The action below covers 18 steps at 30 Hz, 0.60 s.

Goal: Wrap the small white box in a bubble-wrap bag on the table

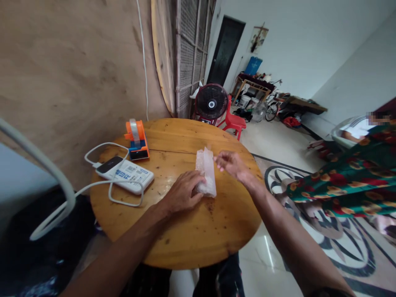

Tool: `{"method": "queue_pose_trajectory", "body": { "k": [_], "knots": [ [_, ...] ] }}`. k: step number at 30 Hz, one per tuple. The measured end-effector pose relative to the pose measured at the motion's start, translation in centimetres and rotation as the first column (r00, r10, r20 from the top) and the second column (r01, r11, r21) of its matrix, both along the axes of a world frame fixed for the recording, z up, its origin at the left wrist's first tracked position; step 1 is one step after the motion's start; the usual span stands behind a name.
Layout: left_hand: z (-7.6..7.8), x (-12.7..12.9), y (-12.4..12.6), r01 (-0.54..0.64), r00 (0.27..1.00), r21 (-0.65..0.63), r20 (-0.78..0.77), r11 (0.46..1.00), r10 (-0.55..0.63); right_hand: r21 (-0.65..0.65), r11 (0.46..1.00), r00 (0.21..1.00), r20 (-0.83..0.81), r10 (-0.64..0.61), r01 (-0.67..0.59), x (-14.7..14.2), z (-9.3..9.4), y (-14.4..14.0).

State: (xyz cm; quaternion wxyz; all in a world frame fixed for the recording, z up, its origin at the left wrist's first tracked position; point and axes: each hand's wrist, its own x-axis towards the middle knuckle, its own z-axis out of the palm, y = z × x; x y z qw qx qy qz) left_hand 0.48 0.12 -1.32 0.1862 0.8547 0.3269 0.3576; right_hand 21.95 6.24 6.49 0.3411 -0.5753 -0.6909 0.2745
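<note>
Bubble-wrap packet [209, 171], one in number, lies on the round bench in front of you, right of its middle, with its long side pointing away from you. Your left grip [185, 187] is clamped on it at the near left, fingers across the top and thumb at the near end. Your right grip [231, 164] is just beside its far right edge, raised a little, fingers curled in toward the thumb; I cannot tell whether they close on anything. The packet is narrow, translucent and whitish, pebbled on its left half, smoother along its right, with a ragged far end; what it contains is hidden from you.

Further to your left on the bench [185, 243], which is varnished yellow-brown wood with dark knots, you have one white oblong device [139, 178] with rounded corners, blue printing and a dark glossy panel. One white cable [125, 203] loops about it. Just beyond stands one orange-and-blue tape dispenser [143, 131], holding one roll of clear tape [134, 128].

Past the far rim you face one round fan [212, 101] with a dark grille, and one red plastic chair [235, 121] beside it. At the back wall, one blue container [253, 66] sits on a wooden stand [256, 85], with two white buckets [244, 101] underneath; their contents are too small to make out.
</note>
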Motion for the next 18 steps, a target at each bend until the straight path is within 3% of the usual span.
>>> {"method": "queue_pose_trajectory", "body": {
  "k": [3,6,9,12,15,18],
  "knots": [
    [0.2,0.1,-0.2,-0.005,0.999,-0.004,0.035,1.0,0.005,-0.043,0.994,0.985,0.139,0.107,-0.102,-1.1,-0.5,-5.5],
    [0.7,0.1,-0.4,-0.018,0.998,-0.032,0.058,0.999,0.02,0.016,1.0,0.957,0.29,0.017,-0.023,-2.3,-1.7,-8.8],
    [1.1,0.0,-0.4,-0.027,0.998,-0.047,0.046,0.999,0.029,0.062,0.996,0.95,0.302,-0.083,0.067,-2.8,-2.8,-9.7],
    [1.3,-0.2,-0.4,-0.062,0.997,-0.056,0.048,0.997,0.064,0.066,0.991,0.98,0.156,-0.125,0.115,-2.3,-3.6,-9.4],
    [1.6,-0.4,-0.3,-0.168,0.982,-0.099,0.066,0.981,0.175,0.098,0.973,0.973,0.073,-0.219,0.211,-1.0,-4.4,-9.3],
    [1.8,-0.7,-0.2,-0.293,0.953,-0.135,0.039,0.946,0.301,0.116,0.935,0.921,0.167,-0.352,0.336,0.3,-5.1,-9.6]
  ]
}}
